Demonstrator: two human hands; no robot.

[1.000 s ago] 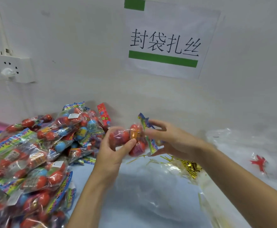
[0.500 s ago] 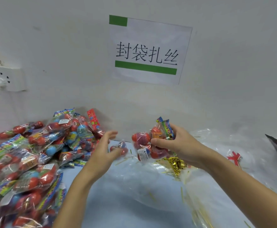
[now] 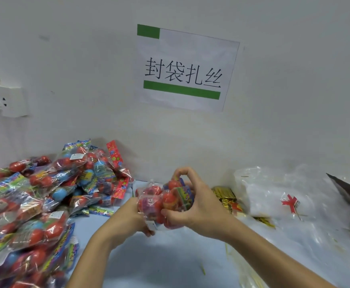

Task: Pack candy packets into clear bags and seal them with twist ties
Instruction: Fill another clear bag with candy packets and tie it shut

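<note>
A bundle of candy packets [image 3: 159, 201], clear wrap with red balls and colourful headers, is held above the table's middle. My left hand [image 3: 130, 220] grips it from below and the left. My right hand [image 3: 197, 204] grips it from the right, fingers curled over its top. A large pile of the same candy packets [image 3: 41, 200] covers the table's left side. Gold twist ties [image 3: 225, 196] lie in a bunch just right of my hands. Clear bags [image 3: 274, 194] lie heaped at the right.
The pale blue table [image 3: 159, 262] runs up to a white wall bearing a paper sign [image 3: 186, 69]. A wall socket [image 3: 1, 100] sits at the far left. A dark cardboard edge [image 3: 348, 192] juts in at the far right. Loose gold ties scatter at lower right.
My left hand, apart from the packets half a second ago, has come back under the bundle. Both hands now grip the packets together, lower and closer to the table.
</note>
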